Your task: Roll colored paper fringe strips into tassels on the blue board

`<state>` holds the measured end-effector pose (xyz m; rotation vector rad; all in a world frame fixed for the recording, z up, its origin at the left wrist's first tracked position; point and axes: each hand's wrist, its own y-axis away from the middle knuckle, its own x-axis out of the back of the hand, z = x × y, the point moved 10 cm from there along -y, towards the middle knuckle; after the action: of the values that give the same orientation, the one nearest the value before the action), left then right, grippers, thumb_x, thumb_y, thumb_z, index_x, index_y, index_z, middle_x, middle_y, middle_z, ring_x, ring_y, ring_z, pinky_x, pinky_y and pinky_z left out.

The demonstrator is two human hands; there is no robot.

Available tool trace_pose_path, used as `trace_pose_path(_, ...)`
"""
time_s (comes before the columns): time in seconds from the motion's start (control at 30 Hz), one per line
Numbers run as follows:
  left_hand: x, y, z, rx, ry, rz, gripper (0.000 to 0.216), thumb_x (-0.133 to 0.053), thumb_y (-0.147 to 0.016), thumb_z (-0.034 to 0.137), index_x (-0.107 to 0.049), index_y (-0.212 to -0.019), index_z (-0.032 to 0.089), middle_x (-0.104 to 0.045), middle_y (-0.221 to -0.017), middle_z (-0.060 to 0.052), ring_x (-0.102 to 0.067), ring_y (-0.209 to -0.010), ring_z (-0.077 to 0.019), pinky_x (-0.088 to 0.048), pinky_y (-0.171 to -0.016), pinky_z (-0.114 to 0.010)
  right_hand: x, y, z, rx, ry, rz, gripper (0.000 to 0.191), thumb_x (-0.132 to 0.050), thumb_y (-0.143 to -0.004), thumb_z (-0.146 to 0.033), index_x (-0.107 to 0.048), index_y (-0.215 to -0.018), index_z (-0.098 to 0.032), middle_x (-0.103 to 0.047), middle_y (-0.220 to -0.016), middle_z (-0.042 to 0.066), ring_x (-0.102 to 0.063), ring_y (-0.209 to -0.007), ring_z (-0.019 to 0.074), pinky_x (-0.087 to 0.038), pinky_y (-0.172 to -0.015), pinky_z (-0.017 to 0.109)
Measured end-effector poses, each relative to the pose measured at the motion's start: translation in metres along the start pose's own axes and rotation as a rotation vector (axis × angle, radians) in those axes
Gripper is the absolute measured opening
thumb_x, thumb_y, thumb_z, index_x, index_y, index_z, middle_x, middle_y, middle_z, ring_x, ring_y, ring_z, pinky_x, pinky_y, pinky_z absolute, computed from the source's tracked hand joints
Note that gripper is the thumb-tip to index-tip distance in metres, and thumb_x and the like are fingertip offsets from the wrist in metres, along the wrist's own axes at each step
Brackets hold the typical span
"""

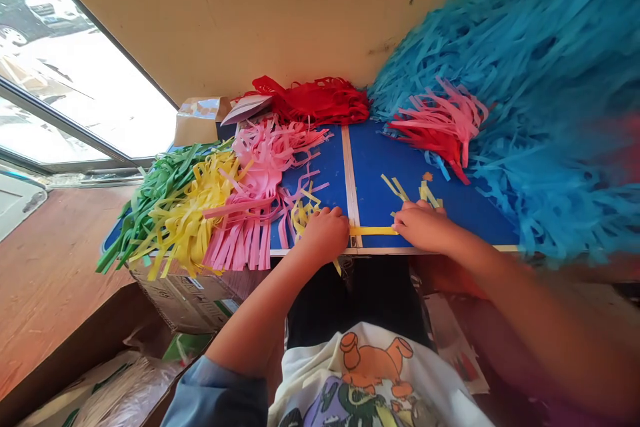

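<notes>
Between my two hands a yellow paper tassel (374,231) is stretched level along the front edge of the blue table (320,177). My left hand (327,232) is closed on its left end, with yellow fringe sticking out past the fingers. My right hand (423,225) grips the other end, and pale yellow strips spread out beyond it. Left of my left hand lie pink fringed paper (260,173), yellow fringed paper (203,197) and green fringed paper (163,190), overlapping and hanging over the table edge. A pink and red tassel (445,123) rests beyond my right hand.
A large heap of blue fringe (505,60) covers the right side. Red fringe (320,100) lies against the wall, near a brown cardboard piece (200,119). An open cardboard box (100,340) with plastic-wrapped contents stands at the lower left. A window (100,80) is on the left.
</notes>
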<state>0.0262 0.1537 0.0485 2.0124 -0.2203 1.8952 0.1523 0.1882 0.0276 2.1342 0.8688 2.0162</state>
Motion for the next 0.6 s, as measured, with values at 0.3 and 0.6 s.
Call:
trace_pose_path(0.3, -0.0080, 0.0037, 0.0072, -0.018, -0.093, 0.073, 0.022, -0.040, -0.084, 0.011, -0.060, -0.093, 0.009, -0.054, -0.091, -0.014, -0.051, -0.086, -0.0267, -0.040, -0.068, -0.036, 0.0022, -0.0007, -0.0057, -0.041, 0.061, -0.059, 0.031, -0.033, -0.086, -0.026, -0.063, -0.088, -0.019, -0.053, -0.106, 0.014, -0.046, -0.100, 0.0310, -0.039, -0.077, 0.051)
trace_pose_path(0.6, -0.0077, -0.0027, 0.0066, -0.019, -0.069, 0.002, 0.021, -0.041, -0.085, 0.010, -0.059, -0.096, 0.009, -0.054, -0.091, -0.013, -0.054, -0.083, -0.0258, -0.042, -0.062, -0.033, 0.0048, -0.0007, -0.0090, -0.038, 0.096, -0.105, 0.031, -0.032, -0.087, -0.024, -0.063, -0.089, -0.017, -0.053, -0.104, 0.014, -0.050, -0.096, 0.0286, -0.043, -0.072, 0.043)
